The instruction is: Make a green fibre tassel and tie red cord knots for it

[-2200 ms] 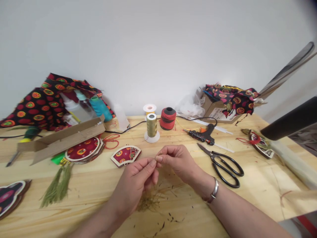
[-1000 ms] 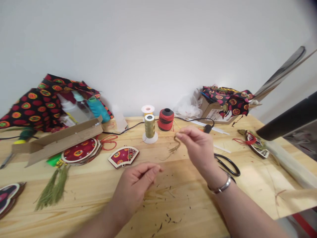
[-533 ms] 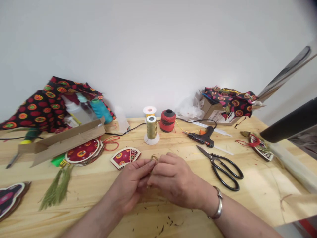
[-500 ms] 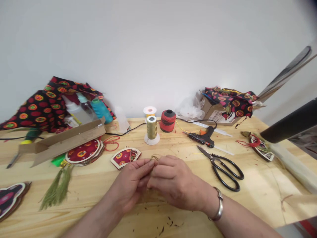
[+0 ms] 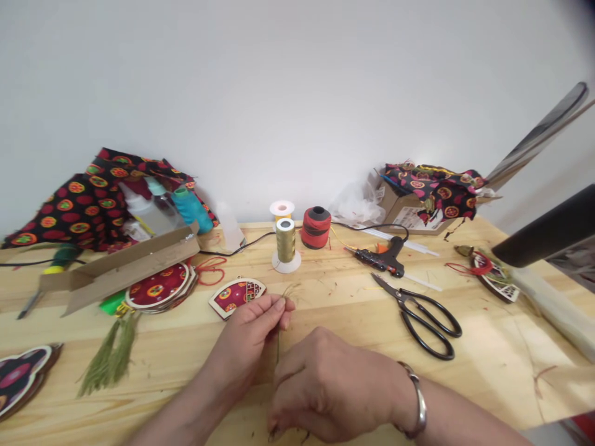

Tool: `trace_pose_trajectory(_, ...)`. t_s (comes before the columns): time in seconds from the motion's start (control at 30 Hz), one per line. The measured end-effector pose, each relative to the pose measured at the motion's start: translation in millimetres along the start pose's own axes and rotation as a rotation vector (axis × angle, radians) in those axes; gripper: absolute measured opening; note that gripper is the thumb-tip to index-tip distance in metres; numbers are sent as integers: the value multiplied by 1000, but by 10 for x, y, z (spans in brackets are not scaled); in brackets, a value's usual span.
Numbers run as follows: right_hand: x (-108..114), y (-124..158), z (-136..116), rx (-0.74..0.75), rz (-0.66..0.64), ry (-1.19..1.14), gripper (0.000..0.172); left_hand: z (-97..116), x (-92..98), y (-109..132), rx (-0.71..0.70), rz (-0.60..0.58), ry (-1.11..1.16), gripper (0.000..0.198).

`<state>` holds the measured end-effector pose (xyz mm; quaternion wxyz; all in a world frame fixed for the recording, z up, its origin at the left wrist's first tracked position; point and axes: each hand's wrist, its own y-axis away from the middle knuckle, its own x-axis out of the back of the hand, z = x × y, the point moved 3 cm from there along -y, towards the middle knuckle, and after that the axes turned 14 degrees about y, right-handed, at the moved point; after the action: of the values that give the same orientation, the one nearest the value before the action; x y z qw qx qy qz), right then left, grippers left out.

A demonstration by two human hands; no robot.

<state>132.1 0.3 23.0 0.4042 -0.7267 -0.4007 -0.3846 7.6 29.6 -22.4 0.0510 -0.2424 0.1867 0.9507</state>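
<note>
Pinched between thumb and fingers of my left hand [image 5: 253,328] is a thin strand of olive-green thread [image 5: 278,348]. Loose thread ends stick up above the fingertips. The strand runs down to my right hand [image 5: 332,384], which is closed around its lower part, nearer the table edge. My right fingers are partly hidden behind the back of the hand. Just beyond my left hand lies a fan-shaped ornament [image 5: 230,298] with a pale rim and red patterned fabric. A spool of olive-gold thread [image 5: 285,241] stands upright farther back.
Black-handled scissors [image 5: 425,313] and a black glue gun [image 5: 383,257] lie on the right. A red thread cone [image 5: 317,228] stands near the wall. On the left are an open cardboard box [image 5: 130,269], stacked round ornaments [image 5: 160,288] and a green tassel [image 5: 111,356].
My right hand has moved down and away from my left, which still pinches near the same spot. A length of thread now shows between the two hands.
</note>
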Motion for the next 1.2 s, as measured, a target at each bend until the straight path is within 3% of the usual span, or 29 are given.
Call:
trace_pose_trajectory(0.23,-45,-14,-13,17,-87,-133,11,-10,-98,21,118,-115,173,15)
trace_pose_trajectory(0.43,-138,-27,19,7,-191,-192,12,-8,-132,65,227,-110,306,10)
trace_pose_trajectory(0.6,-133,-1,53,-68,-190,-339,11,27,-139,77,206,-59,223,18)
trace_pose_trajectory(0.67,-50,32,140,-231,-114,-439,16,51,-138,81,168,-45,156,21)
trace_pose_trajectory(0.77,127,134,399,-689,96,-399,38,74,-136,93,123,-43,81,24)
trace_pose_trajectory(0.83,203,195,553,-905,133,-343,45,81,-138,102,113,-40,48,24)
trace_pose_trajectory(0.87,211,201,604,-934,113,-377,43,82,-141,106,111,-41,33,23)
trace_pose_trajectory(0.93,183,177,655,-914,90,-561,32,85,-151,110,102,-49,0,23)
trace_pose_trajectory(1.0,126,138,656,-885,146,-802,23,87,-157,111,93,-62,-25,24)
trace_pose_trajectory(1.2,-51,53,579,-735,313,-1215,23,89,-149,114,68,-99,-51,27)
